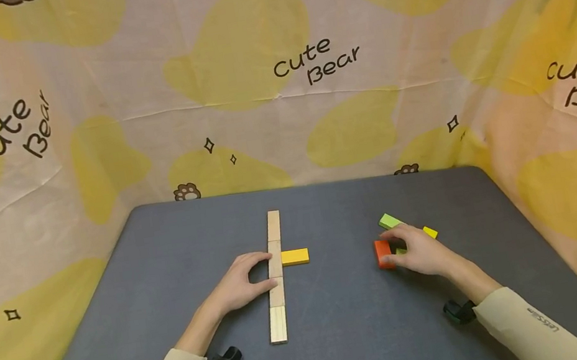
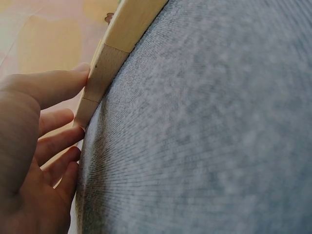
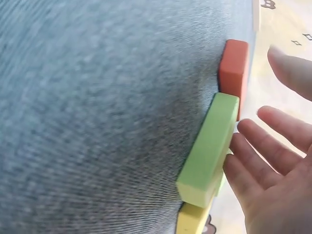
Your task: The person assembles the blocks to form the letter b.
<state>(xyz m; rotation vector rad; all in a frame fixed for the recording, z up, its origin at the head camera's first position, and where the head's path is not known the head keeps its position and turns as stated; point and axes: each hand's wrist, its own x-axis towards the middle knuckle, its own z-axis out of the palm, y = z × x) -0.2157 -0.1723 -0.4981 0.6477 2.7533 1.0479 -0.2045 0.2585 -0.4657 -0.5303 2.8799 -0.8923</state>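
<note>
Plain wooden blocks (image 1: 277, 292) lie end to end in a straight row on the grey table. My left hand (image 1: 242, 282) rests against the row's left side, with thumb and fingertips touching the wood and not wrapped round it. On the row's other side, a yellow-orange block (image 1: 295, 257) sticks out at a right angle. Over a loose group of coloured blocks is my right hand (image 1: 419, 250), its fingers spread and thumb apart. A red block (image 3: 234, 66) and a green block (image 3: 209, 146) lie by its fingertips. Part of another green block is hidden under the hand.
A yellow block (image 1: 430, 232) lies just beyond the right hand, and a light green block (image 1: 389, 221) at the group's far end. The grey table (image 1: 189, 233) has rounded far corners. Printed cloth (image 1: 246, 54) stands behind it and at both sides.
</note>
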